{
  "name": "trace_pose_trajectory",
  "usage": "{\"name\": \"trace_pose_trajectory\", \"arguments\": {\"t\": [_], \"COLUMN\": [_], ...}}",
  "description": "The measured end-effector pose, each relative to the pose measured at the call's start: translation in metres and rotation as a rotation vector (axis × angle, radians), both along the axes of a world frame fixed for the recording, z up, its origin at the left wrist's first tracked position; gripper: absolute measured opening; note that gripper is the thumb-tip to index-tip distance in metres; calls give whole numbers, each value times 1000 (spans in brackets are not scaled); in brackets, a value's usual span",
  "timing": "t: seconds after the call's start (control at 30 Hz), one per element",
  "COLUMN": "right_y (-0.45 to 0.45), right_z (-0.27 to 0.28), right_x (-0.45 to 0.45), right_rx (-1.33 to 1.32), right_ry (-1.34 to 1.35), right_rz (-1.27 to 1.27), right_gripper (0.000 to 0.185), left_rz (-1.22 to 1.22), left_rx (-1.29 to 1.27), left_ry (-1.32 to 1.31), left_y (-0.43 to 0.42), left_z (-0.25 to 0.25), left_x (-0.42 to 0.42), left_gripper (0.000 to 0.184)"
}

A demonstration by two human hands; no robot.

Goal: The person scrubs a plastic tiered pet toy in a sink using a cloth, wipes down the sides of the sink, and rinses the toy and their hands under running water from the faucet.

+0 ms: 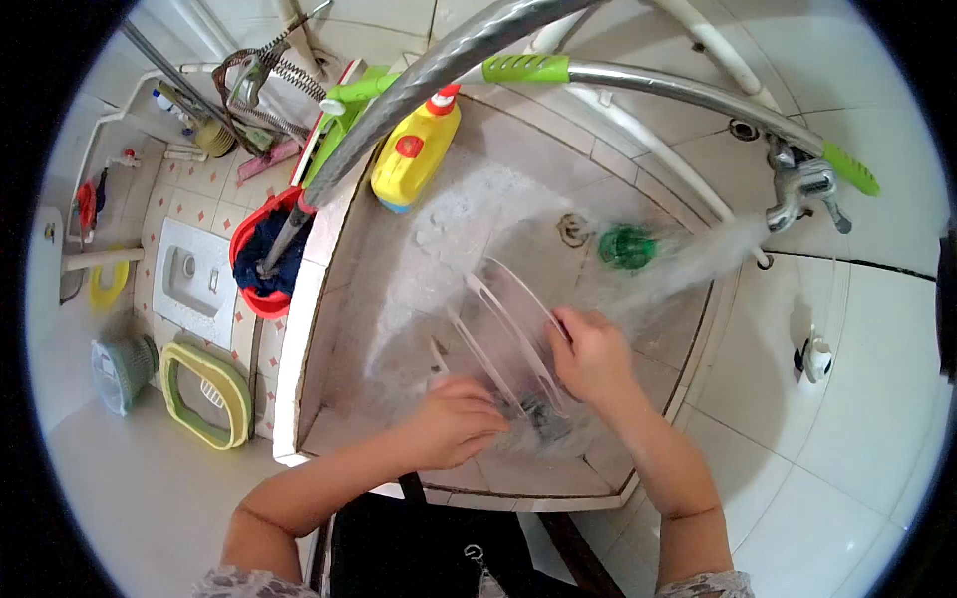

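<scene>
A pale, see-through plastic piece with long slots (503,324) is held tilted over the tiled sink (334,329). My right hand (593,354) is closed on its right edge, thumb and fingers pinching it. My left hand (449,424) is at its lower left with the fingers curled; what they hold, if anything, is hidden. A small brownish tip (439,354) shows just beyond the left fingers. Beneath my hands lies a dark, blurred thing (546,419) in the wet basin. Water streams from the metal tap (797,189) into the sink.
A green glass-like dish (626,246) sits under the stream near the drain (572,229). At the back left stands a yellow bottle (417,154). Mop handles (419,80) cross overhead. Beyond the left wall are a red bucket (264,254) and a squat toilet (191,279).
</scene>
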State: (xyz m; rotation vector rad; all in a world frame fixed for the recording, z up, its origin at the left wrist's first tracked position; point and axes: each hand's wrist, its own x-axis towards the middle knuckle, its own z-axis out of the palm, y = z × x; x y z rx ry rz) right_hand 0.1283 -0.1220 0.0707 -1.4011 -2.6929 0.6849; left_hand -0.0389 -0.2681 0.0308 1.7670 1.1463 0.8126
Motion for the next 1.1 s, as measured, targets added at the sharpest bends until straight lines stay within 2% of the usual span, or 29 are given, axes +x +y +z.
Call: {"name": "trace_pose_trajectory", "arguments": {"t": [0.03,0.1,0.17,0.2,0.23,0.3,0.33,0.43,0.47,0.5,0.57,0.6,0.63,0.7,0.73,0.77,0.83,0.9,0.93,1.03,1.1], "right_y": [-6,-15,-20,-21,-21,-21,-21,-19,-16,-14,-10,-10,-10,-9,-6,-4,4,11,10,21,15], "right_z": [6,19,32,38,44,53,54,50,46,40,21,16,16,19,23,29,39,43,41,55,34], "right_x": [0,-2,-9,-13,-18,-24,-25,-26,-26,-24,-12,-8,-9,-19,-24,-29,-37,-42,-43,-62,-61], "right_rx": [-2,3,-52,-78,-115,-190,-225,-324,-348,-371,-604,-726,-749,-789,-776,-765,-640,-402,-126,-191,-112], "right_ry": [53,162,215,244,268,307,316,329,321,313,381,412,394,369,342,314,159,-89,12,-303,-167], "right_rz": [-1,-3,-16,-21,-18,-15,-38,-91,-100,-111,-243,-312,-320,-340,-311,-284,-134,102,228,336,410], "right_gripper": [13,11,12,12,13,16,16,18,18,19,21,22,23,25,26,29,36,44,45,50,51], "left_rz": [107,351,713,814,910,876,876,386,355,253,48,15,113,143,185,263,215,210,220,226,207], "left_rx": [37,12,-128,-226,-321,-307,-271,-544,-554,-566,-588,-503,-607,-826,-867,-1004,-945,-919,-900,-893,-911], "left_ry": [-72,-77,-142,-326,-513,-630,-715,-535,-432,-391,-311,-440,-556,-858,-972,-786,-786,-755,-728,-630,-520], "left_y": [-5,-25,-35,-27,-16,-2,8,34,43,48,56,54,42,33,32,30,30,32,33,39,43], "left_z": [17,19,2,9,14,1,1,-14,-14,-20,-37,-37,-48,-52,-54,-53,-37,-27,-22,-16,-6], "left_x": [-17,-51,-73,-82,-93,-118,-125,-153,-152,-155,-157,-151,-142,-129,-123,-121,-112,-110,-108,-99,-90], "left_gripper": [25,44,68,77,87,96,88,66,48,50,53,62,71,76,61,41,26,25,25,25,26]}}
